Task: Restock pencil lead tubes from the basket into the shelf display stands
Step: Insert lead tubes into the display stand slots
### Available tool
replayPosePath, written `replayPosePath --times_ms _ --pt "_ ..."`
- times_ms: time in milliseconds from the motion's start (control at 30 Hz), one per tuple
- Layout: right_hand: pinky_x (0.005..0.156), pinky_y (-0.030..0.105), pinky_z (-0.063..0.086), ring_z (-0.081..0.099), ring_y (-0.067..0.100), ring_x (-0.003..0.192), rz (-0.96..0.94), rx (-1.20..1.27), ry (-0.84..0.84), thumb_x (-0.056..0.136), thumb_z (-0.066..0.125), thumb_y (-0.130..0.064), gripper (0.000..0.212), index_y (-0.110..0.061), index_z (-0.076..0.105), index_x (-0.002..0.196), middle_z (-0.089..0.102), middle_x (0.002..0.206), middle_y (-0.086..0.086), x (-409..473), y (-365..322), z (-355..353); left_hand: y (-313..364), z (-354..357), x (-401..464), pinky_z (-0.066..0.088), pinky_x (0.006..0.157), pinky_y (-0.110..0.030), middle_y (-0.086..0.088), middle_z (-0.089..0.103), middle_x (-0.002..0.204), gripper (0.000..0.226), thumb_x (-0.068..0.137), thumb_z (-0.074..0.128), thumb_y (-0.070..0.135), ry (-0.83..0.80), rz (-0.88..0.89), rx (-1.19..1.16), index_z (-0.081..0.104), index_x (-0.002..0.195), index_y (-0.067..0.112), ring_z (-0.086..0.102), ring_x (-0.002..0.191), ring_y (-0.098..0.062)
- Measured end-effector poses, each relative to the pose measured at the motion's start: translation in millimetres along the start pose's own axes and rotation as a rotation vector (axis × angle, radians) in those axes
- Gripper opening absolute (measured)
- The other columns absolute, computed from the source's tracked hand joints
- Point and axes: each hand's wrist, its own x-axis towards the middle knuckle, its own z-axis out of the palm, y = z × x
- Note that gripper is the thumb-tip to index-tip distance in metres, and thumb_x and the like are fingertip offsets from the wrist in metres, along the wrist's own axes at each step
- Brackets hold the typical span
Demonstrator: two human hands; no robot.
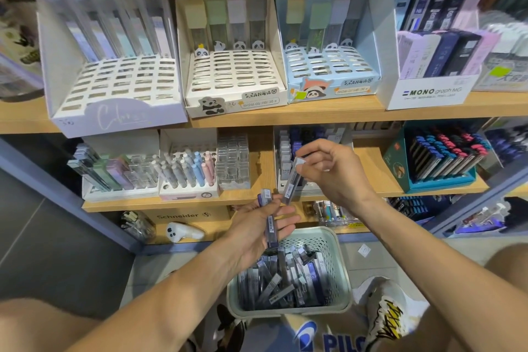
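A pale green basket (340,240) stands on the floor between my legs, filled with several lead tubes (288,277). My left hand (257,226) is raised above the basket, palm up, and holds a couple of dark blue tubes (270,220) between thumb and fingers. My right hand (334,171) is higher and to the right, pinching the white cap end of a clear grey tube (291,184) that hangs slanting down. Behind that tube, on the middle shelf, stands a white display stand (285,160) with similar HB tubes.
The top shelf (285,114) carries a lilac stand (114,88), two panda stands (234,77) and a MONO box (428,91). The middle shelf holds pastel tube stands (185,177), clear cases and a teal stand (440,166). My shoe (383,311) is right of the basket.
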Motion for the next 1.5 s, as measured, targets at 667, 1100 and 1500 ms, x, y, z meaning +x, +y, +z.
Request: replayPosePath --times_ms 667,1100,1500 --pt "0.062 0.031 0.057 0.063 0.007 0.065 -0.314 -0.360 0.091 0.083 0.085 -0.023 0.021 -0.019 0.066 0.089 0.066 0.070 -0.008 4.8 4.3 8.8 5.5 9.4 6.3 0.051 0.048 -0.022 -0.013 0.079 0.110 0.018 0.102 0.060 0.010 0.066 0.122 0.011 0.067 0.118 0.005 0.075 0.077 -0.024" --pt "0.072 0.029 0.059 0.064 0.006 0.074 -0.431 -0.445 -0.040 0.092 0.075 -0.017 0.011 -0.014 0.073 0.102 0.072 0.085 -0.004 9.5 3.8 12.6 4.1 17.1 12.9 0.050 0.047 -0.022 -0.007 0.079 0.110 0.018 0.102 0.060 0.007 0.054 0.116 0.029 0.069 0.117 0.010 0.079 0.081 -0.026" --pt "0.066 0.032 0.052 0.053 0.014 0.074 -0.489 -0.599 -0.053 0.098 0.065 -0.015 0.012 -0.007 0.073 0.097 0.060 0.098 0.004 10.1 16.0 16.1 4.8 8.4 9.0 0.051 0.050 -0.023 -0.012 0.079 0.109 0.025 0.102 0.060 0.012 0.013 0.109 0.062 0.068 0.125 0.007 0.073 0.069 -0.019"
